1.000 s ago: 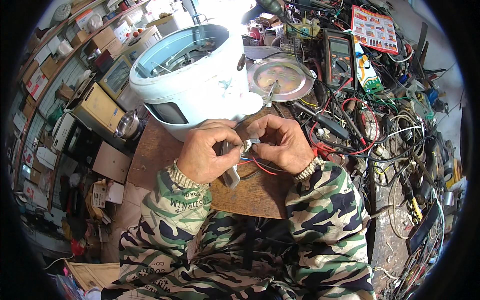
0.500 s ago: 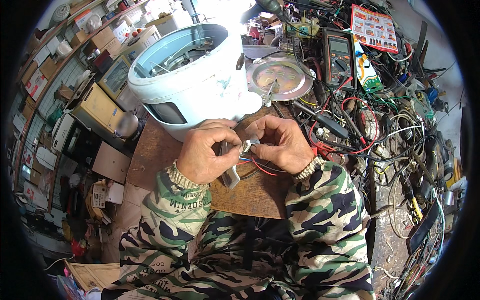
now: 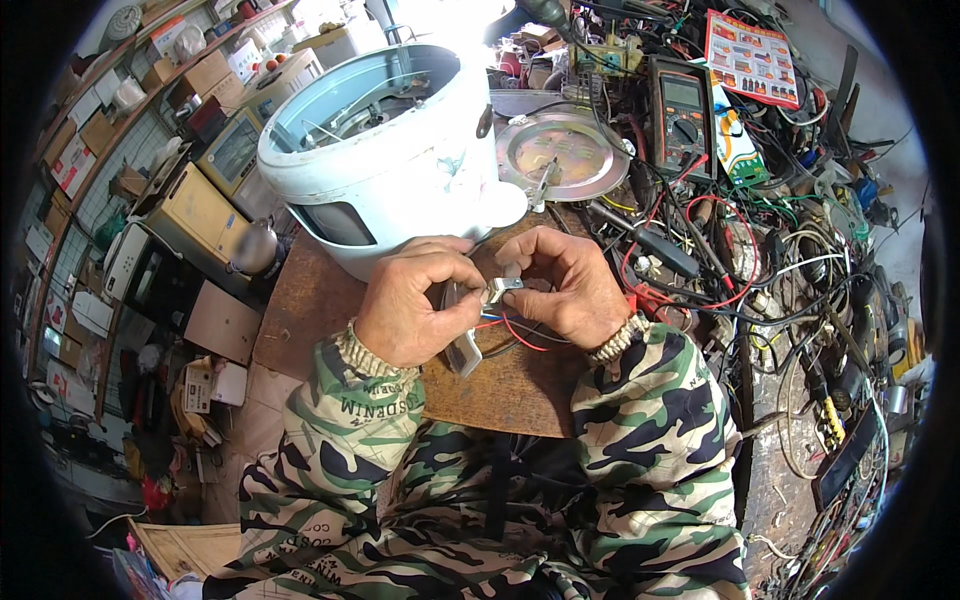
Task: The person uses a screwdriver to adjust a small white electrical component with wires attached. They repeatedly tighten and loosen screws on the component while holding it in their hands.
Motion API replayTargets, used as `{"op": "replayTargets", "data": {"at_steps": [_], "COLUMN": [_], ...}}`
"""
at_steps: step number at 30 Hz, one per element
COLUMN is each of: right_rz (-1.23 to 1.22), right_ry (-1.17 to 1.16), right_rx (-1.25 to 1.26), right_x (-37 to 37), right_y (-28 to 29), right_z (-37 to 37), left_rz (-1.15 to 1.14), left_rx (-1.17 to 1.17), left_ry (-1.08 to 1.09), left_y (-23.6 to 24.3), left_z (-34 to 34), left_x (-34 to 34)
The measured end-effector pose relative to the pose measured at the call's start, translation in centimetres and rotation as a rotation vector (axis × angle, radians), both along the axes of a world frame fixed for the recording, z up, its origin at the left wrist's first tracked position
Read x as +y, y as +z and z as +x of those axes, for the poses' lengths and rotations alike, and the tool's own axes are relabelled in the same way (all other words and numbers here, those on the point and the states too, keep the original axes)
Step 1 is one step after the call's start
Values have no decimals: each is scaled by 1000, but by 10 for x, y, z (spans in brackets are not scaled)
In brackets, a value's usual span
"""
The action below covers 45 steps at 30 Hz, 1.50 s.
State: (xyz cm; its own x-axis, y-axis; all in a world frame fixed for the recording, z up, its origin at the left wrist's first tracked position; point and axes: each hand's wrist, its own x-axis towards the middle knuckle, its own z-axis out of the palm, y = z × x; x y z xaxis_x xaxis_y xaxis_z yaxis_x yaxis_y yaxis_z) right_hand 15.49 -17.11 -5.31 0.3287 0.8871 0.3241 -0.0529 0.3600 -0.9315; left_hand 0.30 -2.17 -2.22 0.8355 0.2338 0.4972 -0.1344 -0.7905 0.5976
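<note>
My left hand (image 3: 405,305) grips a pale, flat part (image 3: 461,352) that slants down below its fingers, with its thumb at a small white-and-metal component (image 3: 505,289). My right hand (image 3: 565,290) pinches that component from the other side, its index finger curled above it. Red, blue and black wires (image 3: 523,336) run beneath the hands over the worn wooden board (image 3: 310,320). Behind them stands a pale blue cylindrical appliance housing (image 3: 390,195), open at the top with metal parts inside. A round metal plate (image 3: 590,155) lies to its right.
To the right are a multimeter (image 3: 682,120), a red printed card (image 3: 750,55), a black-handled tool (image 3: 645,240) and tangled cables (image 3: 805,285). At the left are shelves (image 3: 100,135) with boxes, a yellow cabinet (image 3: 190,215) and a blurred steel pot (image 3: 255,250).
The fingers of my right hand have shifted very slightly around the small component. Both hands otherwise stay in the same place with the same parts held.
</note>
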Motion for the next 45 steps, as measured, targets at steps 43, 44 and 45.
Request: {"op": "replayTargets", "data": {"at_steps": [43, 44, 45], "right_rz": [-177, -171, -166], "right_ry": [-110, -121, -136], "right_rx": [-135, -119, -103], "right_x": [-3, -4, -5], "right_y": [3, 3, 4], "right_z": [2, 1, 0], "left_rz": [-153, -171, -188], "left_rx": [-16, 13, 43], "left_ry": [37, 23, 6], "left_y": [-4, -4, -4], "left_z": [-3, -2, -1], "left_x": [3, 4, 4]}}
